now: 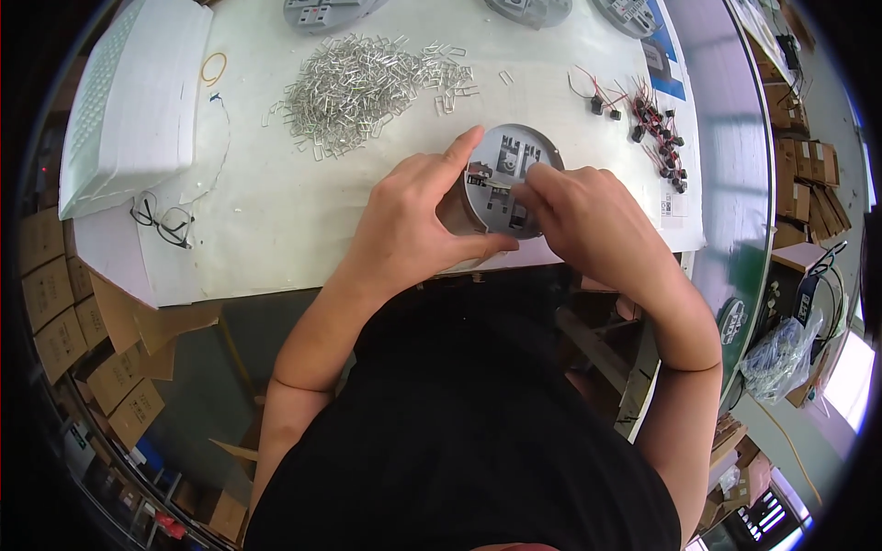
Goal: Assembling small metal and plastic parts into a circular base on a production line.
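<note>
At the table's near edge, my left hand [404, 216] is wrapped round a round grey plastic housing [493, 207]. Its thumb and fingers grip the rim from the left, and the housing's slotted face tilts up toward me. Dark slots and small raised parts mark that face, with a brownish piece at its left. Over the right part of the housing, my right hand [593, 216] is pinched closed, fingertips against the face. A thin pale piece shows by those fingertips; what they hold is too small to make out. Beyond the housing lies a pile of bent metal clips [354, 92].
Small black parts with red wires [657, 133] lie at the right. More round grey housings [331, 13] stand along the far edge. A white foam box [138, 101], eyeglasses [163, 220] and a rubber band [213, 68] are at the left. Cardboard boxes [55, 294] are stacked beside the table.
</note>
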`<state>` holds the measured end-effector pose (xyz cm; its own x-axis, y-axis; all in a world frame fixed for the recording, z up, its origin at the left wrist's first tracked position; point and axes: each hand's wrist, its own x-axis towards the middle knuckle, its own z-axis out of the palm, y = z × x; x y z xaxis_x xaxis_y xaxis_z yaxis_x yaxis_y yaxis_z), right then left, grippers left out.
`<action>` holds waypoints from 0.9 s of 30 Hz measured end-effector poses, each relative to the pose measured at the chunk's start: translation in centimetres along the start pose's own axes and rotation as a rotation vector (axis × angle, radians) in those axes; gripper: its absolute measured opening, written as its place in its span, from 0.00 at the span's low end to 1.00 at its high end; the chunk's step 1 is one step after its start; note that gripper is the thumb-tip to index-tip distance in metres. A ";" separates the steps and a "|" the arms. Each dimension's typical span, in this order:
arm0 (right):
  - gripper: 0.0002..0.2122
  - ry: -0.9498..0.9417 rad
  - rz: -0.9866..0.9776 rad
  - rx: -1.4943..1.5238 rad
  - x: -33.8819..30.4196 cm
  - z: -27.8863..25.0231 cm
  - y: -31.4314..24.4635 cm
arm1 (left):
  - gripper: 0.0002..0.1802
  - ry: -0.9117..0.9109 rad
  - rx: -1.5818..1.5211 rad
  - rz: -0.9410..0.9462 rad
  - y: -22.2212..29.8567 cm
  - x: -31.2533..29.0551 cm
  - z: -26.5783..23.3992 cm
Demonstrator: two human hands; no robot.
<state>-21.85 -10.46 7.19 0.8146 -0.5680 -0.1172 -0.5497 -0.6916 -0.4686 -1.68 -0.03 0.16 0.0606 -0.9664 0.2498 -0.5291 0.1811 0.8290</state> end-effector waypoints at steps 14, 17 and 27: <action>0.12 -0.019 0.004 0.023 0.0 0.4 0.5 | 0.62 -0.003 0.030 0.032 0.0 -0.1 0.0; 0.12 -0.018 -0.011 0.023 0.0 0.5 0.4 | 0.62 0.001 0.028 0.047 -0.1 -0.1 0.0; 0.10 -0.027 0.116 0.056 -0.1 -0.1 -1.1 | 0.61 0.023 -0.033 -0.017 0.2 -0.2 0.4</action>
<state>-21.35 -9.72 7.82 0.7516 -0.6296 -0.1968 -0.6297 -0.5958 -0.4985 -2.12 0.19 0.11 0.0884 -0.9650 0.2468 -0.5001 0.1713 0.8489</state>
